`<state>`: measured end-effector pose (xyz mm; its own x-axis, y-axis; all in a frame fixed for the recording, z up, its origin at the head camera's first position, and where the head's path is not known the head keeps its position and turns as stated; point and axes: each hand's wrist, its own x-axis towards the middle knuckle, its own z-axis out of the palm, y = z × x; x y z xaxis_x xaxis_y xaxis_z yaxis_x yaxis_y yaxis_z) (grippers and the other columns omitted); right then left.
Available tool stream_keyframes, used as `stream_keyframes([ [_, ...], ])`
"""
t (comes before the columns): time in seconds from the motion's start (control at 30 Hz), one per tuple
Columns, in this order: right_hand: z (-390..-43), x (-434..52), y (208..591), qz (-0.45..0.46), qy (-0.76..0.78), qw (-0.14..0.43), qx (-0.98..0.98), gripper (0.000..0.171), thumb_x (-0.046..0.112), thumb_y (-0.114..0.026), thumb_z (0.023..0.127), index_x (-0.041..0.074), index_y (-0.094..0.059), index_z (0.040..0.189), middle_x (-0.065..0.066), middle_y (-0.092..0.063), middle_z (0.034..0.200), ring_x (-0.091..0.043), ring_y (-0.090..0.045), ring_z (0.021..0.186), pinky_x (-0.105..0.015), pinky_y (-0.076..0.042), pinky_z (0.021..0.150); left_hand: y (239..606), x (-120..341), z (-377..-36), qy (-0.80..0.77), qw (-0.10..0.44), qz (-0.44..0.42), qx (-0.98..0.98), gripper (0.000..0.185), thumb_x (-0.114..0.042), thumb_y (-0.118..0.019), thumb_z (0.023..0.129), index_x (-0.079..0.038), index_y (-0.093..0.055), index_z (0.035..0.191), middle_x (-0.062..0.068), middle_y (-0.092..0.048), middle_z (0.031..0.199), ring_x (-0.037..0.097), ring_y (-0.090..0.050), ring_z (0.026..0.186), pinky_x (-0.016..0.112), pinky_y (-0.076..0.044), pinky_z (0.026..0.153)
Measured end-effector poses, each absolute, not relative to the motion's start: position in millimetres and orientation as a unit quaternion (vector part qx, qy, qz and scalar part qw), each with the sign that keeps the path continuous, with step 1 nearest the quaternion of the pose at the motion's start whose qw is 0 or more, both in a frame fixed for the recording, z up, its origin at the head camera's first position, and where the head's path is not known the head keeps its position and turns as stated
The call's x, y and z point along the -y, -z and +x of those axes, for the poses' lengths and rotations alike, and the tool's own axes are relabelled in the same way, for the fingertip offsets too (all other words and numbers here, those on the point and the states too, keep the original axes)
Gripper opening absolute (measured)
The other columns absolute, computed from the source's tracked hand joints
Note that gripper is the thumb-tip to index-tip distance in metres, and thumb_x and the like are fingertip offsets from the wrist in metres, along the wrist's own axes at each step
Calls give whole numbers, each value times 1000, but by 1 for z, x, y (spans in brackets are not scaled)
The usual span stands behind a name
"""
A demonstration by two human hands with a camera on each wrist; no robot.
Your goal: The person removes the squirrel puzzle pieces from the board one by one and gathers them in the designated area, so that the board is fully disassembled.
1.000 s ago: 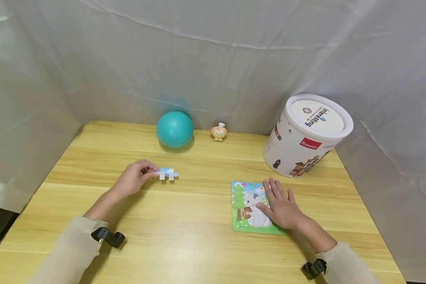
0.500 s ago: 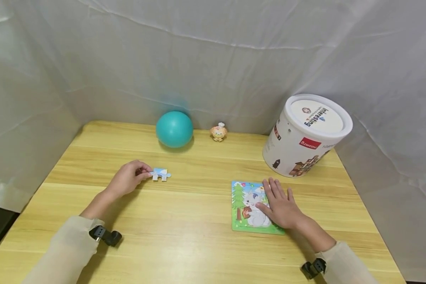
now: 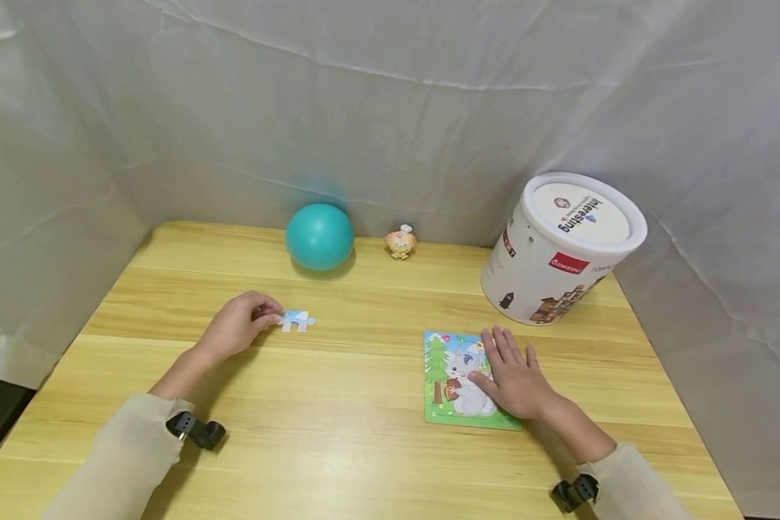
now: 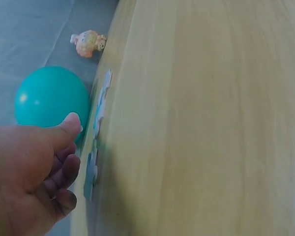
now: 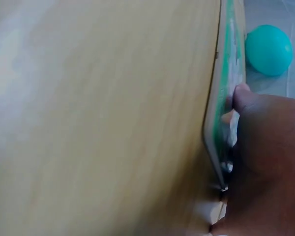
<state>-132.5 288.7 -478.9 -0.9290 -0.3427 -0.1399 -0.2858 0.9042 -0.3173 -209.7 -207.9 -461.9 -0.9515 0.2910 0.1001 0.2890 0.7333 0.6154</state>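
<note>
The puzzle piece (image 3: 296,320) is small and flat, light blue and white, with little knobs along its near side. It lies on the wooden table (image 3: 338,448), left of the middle and a bit nearer the far edge. The left hand (image 3: 237,326) sits just left of it, with curled fingers and the thumb pinching the piece's left end. In the left wrist view the piece (image 4: 97,130) shows edge-on, right past the thumb.

Over toward the right edge lies the puzzle board (image 3: 451,379). It has a green frame, a green tree and a white animal on it. The right hand (image 3: 516,377) lies flat on the board's right part, fingers straight and spread, pressing down.

Near the far right corner stands a big white tub (image 3: 555,253) with little houses printed on its side. Its lid says "Interesting", and a red label is too small to read. By the far edge sit a teal ball (image 3: 319,236) and a tiny orange toy (image 3: 401,242).
</note>
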Motion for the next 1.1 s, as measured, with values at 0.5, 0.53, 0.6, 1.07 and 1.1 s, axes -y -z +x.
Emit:
stream_keyframes([
  [0.5, -134, -283, 471, -153, 158, 73, -973, 88, 55, -53, 101, -4, -21, 159, -32, -16, 163, -51, -12, 150, -77, -7, 111, 446, 152, -215, -373, 16, 210, -904, 18, -18, -71, 98, -4, -73, 109, 7, -68, 103, 19, -63, 86, 33, -54, 72],
  [0.53, -133, -283, 469, -150, 164, 75, -972, 88, 55, -54, 101, -3, -22, 159, -32, -16, 163, -51, -12, 150, -76, -8, 112, 445, 146, -215, -372, 18, 218, -902, 18, -18, -71, 98, -5, -73, 108, 6, -68, 104, 18, -63, 87, 33, -54, 73],
  [0.6, -132, -285, 467, -145, 176, 78, -970, 90, 54, -57, 100, -4, -22, 159, -31, -16, 163, -50, -14, 150, -75, -9, 113, 442, 132, -215, -372, 22, 234, -898, 18, -19, -71, 98, -5, -73, 108, 5, -69, 105, 18, -63, 87, 35, -55, 75],
  [1.07, -129, -326, 473, -146, 202, 86, -965, 89, 53, -56, 101, 2, -15, 162, -33, -8, 164, -51, -8, 150, -69, -11, 116, 431, 37, -208, -334, 54, 332, -880, 25, -25, -72, 97, -8, -72, 116, 2, -69, 108, 13, -64, 91, 25, -54, 79],
  [1.1, -130, -328, 476, -149, 202, 90, -964, 88, 53, -55, 102, 4, -14, 163, -32, -7, 164, -51, -5, 151, -69, -9, 116, 432, 30, -208, -331, 56, 337, -880, 25, -25, -72, 97, -9, -72, 116, 2, -69, 108, 12, -64, 91, 24, -53, 79],
])
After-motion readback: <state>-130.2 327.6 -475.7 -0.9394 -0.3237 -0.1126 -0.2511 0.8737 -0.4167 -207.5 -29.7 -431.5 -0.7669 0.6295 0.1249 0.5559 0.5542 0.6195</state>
